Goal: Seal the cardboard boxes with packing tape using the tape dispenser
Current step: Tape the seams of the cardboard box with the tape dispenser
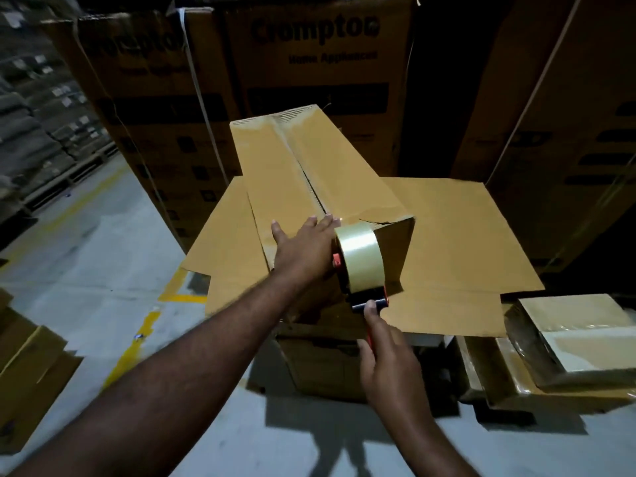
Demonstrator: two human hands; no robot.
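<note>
Right hand point(389, 359) curls round the handle of the orange tape dispenser point(358, 266), its roll at the near end of the cardboard box point(303, 166). Left hand point(303, 244) lies flat on the box top beside its seam. Cartons point(315, 80) behind read "Crompton Home Appliances". Grey floor point(103, 270) with yellow lines gives room leftward.

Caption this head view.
Left hand presses the long brown cardboard box; right hand grips the orange tape dispenser at its near end.
</note>
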